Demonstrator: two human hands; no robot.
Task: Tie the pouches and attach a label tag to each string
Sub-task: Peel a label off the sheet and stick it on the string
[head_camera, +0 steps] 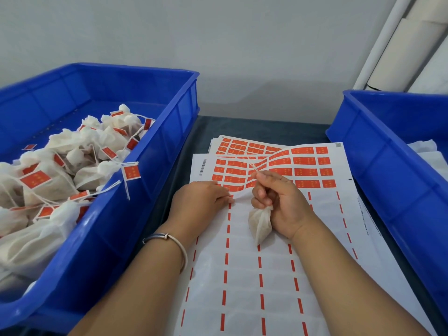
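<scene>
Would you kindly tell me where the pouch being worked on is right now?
In the head view, the pouch hangs from the right hand, right of centre over the label sheet, between the two blue bins.

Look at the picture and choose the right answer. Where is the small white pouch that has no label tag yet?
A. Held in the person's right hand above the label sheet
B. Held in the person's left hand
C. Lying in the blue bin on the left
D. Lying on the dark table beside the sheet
A: the right hand grips the white pouch and pinches its string above the label sheet, while the left hand presses on the sheet.
</scene>
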